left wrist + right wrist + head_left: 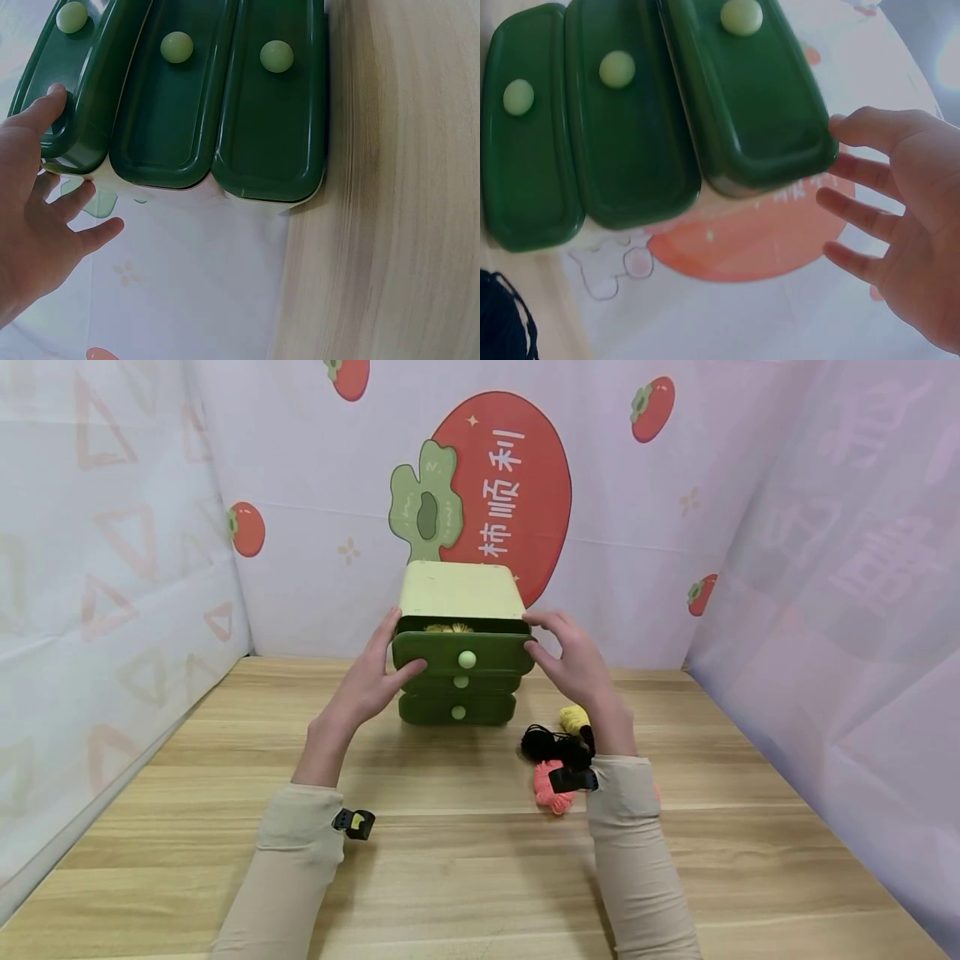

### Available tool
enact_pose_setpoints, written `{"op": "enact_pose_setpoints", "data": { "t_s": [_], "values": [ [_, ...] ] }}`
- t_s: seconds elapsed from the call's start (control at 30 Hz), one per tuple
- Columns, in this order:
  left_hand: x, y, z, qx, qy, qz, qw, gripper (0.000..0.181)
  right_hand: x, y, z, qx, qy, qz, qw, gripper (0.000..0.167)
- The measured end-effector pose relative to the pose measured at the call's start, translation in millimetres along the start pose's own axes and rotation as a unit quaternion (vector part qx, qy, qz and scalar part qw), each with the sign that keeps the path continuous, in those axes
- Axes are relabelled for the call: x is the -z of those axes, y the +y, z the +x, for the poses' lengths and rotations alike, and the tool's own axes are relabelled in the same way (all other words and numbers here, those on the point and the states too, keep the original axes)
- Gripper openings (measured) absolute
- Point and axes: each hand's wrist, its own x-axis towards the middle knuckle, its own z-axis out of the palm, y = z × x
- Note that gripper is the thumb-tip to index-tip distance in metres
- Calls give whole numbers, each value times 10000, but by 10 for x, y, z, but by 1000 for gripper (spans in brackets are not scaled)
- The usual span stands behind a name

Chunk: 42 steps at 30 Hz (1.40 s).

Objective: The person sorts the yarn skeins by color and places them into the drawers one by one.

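A small three-drawer cabinet [461,589] with a cream top and dark green fronts stands on the table. Its top drawer [498,656] sticks out a little, and something pale yellow and stringy [452,628] shows inside. My left hand [367,681] is at its left side; in the left wrist view the thumb [46,109] lies on the drawer front, the other fingers spread along the side. At the opposite corner, my right hand [577,664] touches the drawer's edge with its thumb, fingers fairly straight beside it. Below, the middle drawer [169,112] and bottom drawer [270,127] sit further back.
Near my right forearm lie bundles of cord: a yellow one [573,718], a black one [551,743] and a coral pink one [551,789]. The sleeve partly covers more pink. A printed cloth backdrop [322,585] rises behind the wooden table [450,877], with cloth walls at both sides.
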Motion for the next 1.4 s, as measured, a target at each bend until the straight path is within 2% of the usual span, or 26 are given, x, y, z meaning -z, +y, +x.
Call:
{"op": "enact_pose_setpoints", "data": {
  "t_s": [0.43, 0.7, 1.0, 1.23, 1.4],
  "values": [
    [18, -9, -7, 36, 3, -27, 10000, 92, 130, 300, -102, -887, -69, 250, 9957, 39],
    [16, -8, -16, 63, -16, -62, 10000, 92, 148, 524, -199, -1374, -328, 270, 9896, 38],
    [6, -26, -8, 27, -8, -22, 10000, 92, 164, 722, -323, -1821, -970, 131, 9784, 40],
    [-5, -5, -3, 21, -19, -3, 10000, 92, 90, 894, -428, -2228, -1455, 240, 9636, 41],
    [-2, -7, 1, 11, -26, -11, 10000, 92, 31, 982, -500, -2464, -1620, 353, 9549, 42]
  ]
}}
